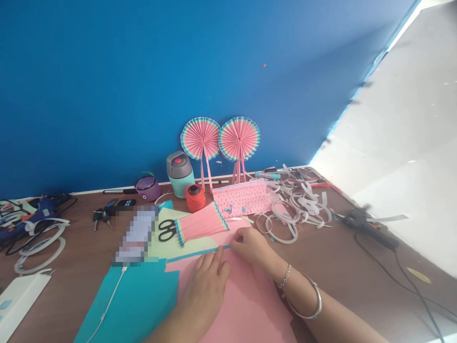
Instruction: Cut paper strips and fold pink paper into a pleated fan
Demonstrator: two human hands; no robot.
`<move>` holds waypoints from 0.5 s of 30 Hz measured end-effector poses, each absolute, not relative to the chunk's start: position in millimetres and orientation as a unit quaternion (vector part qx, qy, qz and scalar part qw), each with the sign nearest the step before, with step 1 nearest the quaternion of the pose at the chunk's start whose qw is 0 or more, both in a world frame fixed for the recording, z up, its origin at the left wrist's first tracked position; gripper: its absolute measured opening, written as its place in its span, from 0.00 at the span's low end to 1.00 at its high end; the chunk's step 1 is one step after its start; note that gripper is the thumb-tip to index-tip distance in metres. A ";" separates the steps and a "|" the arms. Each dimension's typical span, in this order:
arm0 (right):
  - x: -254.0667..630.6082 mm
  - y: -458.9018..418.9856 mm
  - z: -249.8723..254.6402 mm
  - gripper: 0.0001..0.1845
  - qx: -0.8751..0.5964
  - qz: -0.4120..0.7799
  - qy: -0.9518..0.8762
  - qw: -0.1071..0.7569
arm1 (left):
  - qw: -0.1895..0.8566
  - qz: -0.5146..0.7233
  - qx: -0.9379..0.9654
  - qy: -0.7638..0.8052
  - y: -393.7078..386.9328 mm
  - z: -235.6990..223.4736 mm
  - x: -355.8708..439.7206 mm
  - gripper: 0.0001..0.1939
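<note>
My left hand (205,286) lies flat on a large sheet of pink paper (250,305), its fingers stretched out and pressing near a narrow blue paper strip (196,254). The blue strip runs along the upper edge of a pink paper band (172,266). At the strip's right end, my right hand (250,245) has its thumb and fingers pinched together on it; the fingertips are partly hidden. Just beyond the hands is a pleated pink paper piece (202,223) with blue and yellow edges, lying over black-handled scissors (167,230).
Two round pleated fans (239,138) lean against the blue wall. Near them are a teal-and-grey jar (180,176), an orange tape roll (195,198) and a spotted pink box (246,197). Curled paper strips (307,200) and a glue gun (369,228) lie right; a cabled phone (137,236) lies left.
</note>
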State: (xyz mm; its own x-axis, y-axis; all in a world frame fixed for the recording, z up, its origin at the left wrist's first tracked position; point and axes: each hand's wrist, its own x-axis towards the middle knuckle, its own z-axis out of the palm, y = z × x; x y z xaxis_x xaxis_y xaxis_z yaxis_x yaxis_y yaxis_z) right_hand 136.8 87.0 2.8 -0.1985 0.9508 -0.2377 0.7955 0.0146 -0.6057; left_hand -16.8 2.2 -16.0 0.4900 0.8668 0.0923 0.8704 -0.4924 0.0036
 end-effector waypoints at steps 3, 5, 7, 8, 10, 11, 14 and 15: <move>138.6 87.7 1.3 0.06 -0.622 0.308 -0.712 0.105 | 0.024 -0.038 -0.863 -0.504 2.3 -17.2 -16.4 0.18; 141.0 88.4 0.8 0.06 -0.621 0.288 -0.722 0.097 | 0.021 -0.038 -0.862 -0.505 1.9 -18.8 -16.5 0.18; 144.7 90.0 0.9 0.06 -0.623 0.269 -0.729 0.088 | 0.018 -0.038 -0.861 -0.507 1.5 -20.5 -16.8 0.17; 147.0 91.3 1.1 0.06 -0.627 0.259 -0.730 0.082 | 0.018 -0.037 -0.860 -0.508 1.3 -21.2 -17.0 0.17; 152.3 94.7 1.3 0.07 -0.638 0.243 -0.727 0.073 | 0.017 -0.034 -0.860 -0.510 1.2 -21.9 -17.2 0.17; 155.2 96.9 1.1 0.07 -0.643 0.241 -0.724 0.069 | 0.015 -0.030 -0.860 -0.509 1.2 -21.7 -17.3 0.17; 163.2 103.6 -0.2 0.08 -0.645 0.254 -0.718 0.058 | 0.015 -0.018 -0.862 -0.506 1.5 -19.7 -17.2 0.16; 165.4 105.4 -0.7 0.09 -0.640 0.261 -0.721 0.054 | 0.015 -0.013 -0.863 -0.505 1.6 -18.8 -17.2 0.16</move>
